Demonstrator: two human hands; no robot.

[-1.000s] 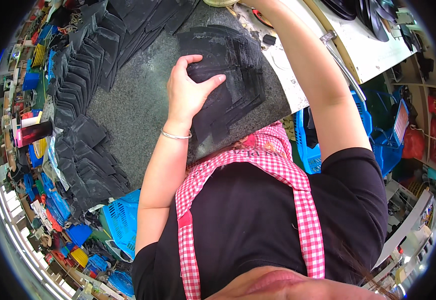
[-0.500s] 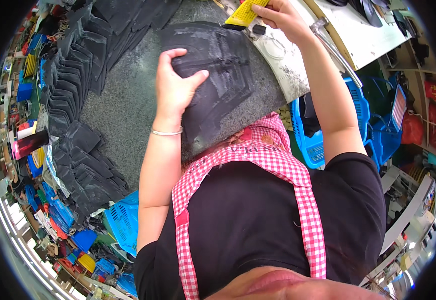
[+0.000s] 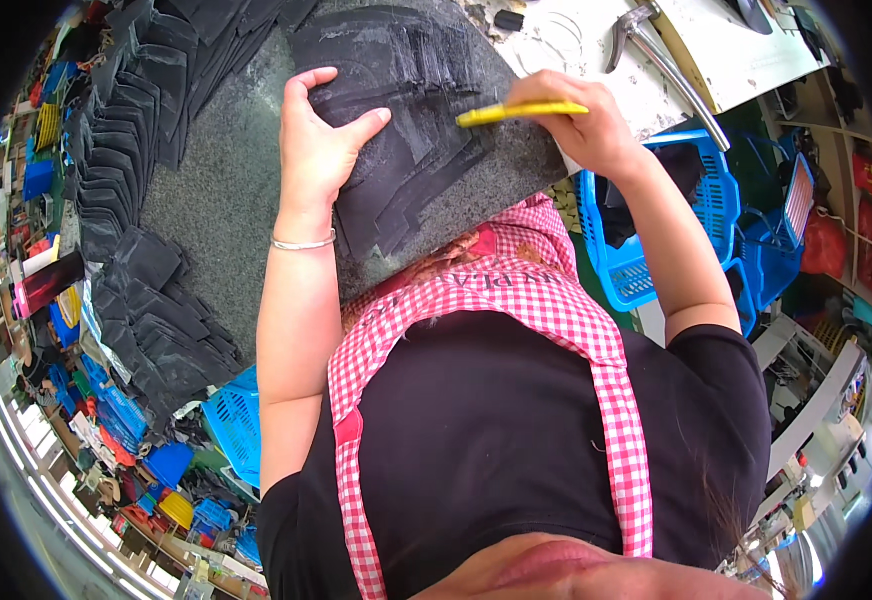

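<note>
A layered spread of flat black pieces (image 3: pixel 411 140), whitish and streaked on top, lies on the dark speckled work surface (image 3: pixel 221 190). My left hand (image 3: pixel 318 155) rests on its left side, thumb and forefinger stretched apart, holding nothing. The other fingers are partly hidden. In my right hand (image 3: pixel 588 125) is a flat yellow brush (image 3: pixel 511 113), gripped by its back and seen edge-on. Its dark underside is hidden now. It is over the right part of the black pieces; whether it touches them, I cannot tell.
Overlapping black pieces (image 3: pixel 121 150) line the surface's left side, with another pile (image 3: pixel 161 320) nearer me. A hammer (image 3: pixel 666 65) and a small black block (image 3: pixel 509 20) lie on the white tabletop at right. Blue baskets (image 3: pixel 621 290) stand below its edge; another basket (image 3: pixel 236 425) is at left.
My right hand has brought the yellow brush from the far edge of the black pieces toward me, turning it edge-on. My left hand stays on the pieces; the whole view has shifted slightly.
</note>
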